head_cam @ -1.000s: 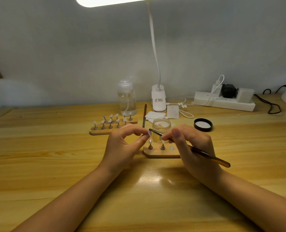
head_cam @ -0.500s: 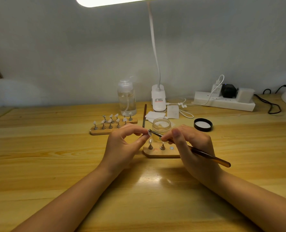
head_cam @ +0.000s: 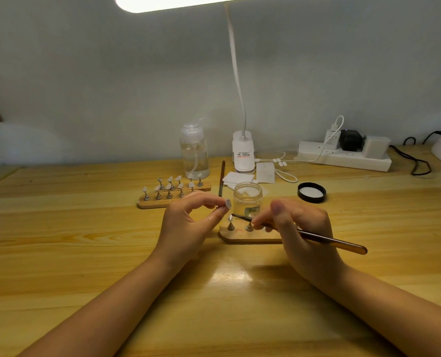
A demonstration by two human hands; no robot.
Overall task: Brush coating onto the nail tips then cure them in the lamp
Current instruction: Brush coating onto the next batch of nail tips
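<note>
On the tabletop (head_cam: 85, 253), the right hand (head_cam: 302, 233) has its grip closed on a brush (head_cam: 327, 240), hiding part of the small wooden stand (head_cam: 242, 237). At ten o'clock, the left hand (head_cam: 188, 225) pinches a nail tip (head_cam: 228, 203); the jar (head_cam: 247, 199) behind looks blurred.

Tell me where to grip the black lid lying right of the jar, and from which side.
Take the black lid by its rim, thumb and finger on opposite edges, coming straight down from above. It lies flat on the table with its pale liner facing up, low and round, so only the rim offers purchase. The space around it looks free; the jar stands apart.
</note>
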